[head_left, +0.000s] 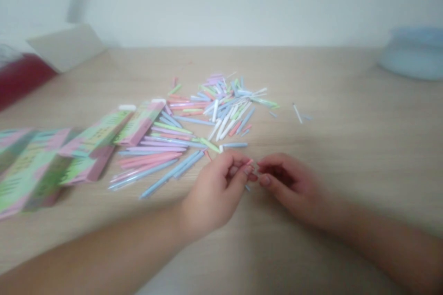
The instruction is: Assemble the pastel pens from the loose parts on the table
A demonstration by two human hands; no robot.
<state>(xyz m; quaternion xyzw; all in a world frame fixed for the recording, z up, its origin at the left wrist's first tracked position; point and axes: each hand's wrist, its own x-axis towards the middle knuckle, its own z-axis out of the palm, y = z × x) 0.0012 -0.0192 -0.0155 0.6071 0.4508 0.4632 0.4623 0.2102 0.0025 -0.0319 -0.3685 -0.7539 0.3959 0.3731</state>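
My left hand (pixel 221 189) is closed in a pinch over the table, with the tip of a small pink plastic piece (pixel 251 162) showing between thumb and forefinger. It looks like a pen part, though blur hides its exact form. Facing it, my right hand (pixel 294 184) also pinches, its fingertips almost touching the left ones; whatever it holds is too small and blurred to name. Pastel pens (pixel 173 177) in blue, pink, purple and green lie just beyond my left hand. Behind them is a loose pile of white, blue and green pen parts (pixel 224 120).
Several printed pastel boxes (pixel 92 133) lie on the left of the wooden table (pixel 363 147). A red box (pixel 24 78) with a pale flap stands at the far left. A bluish translucent bag or container (pixel 413 55) sits at the back right. A thin white piece (pixel 296 113) lies right of the pile.
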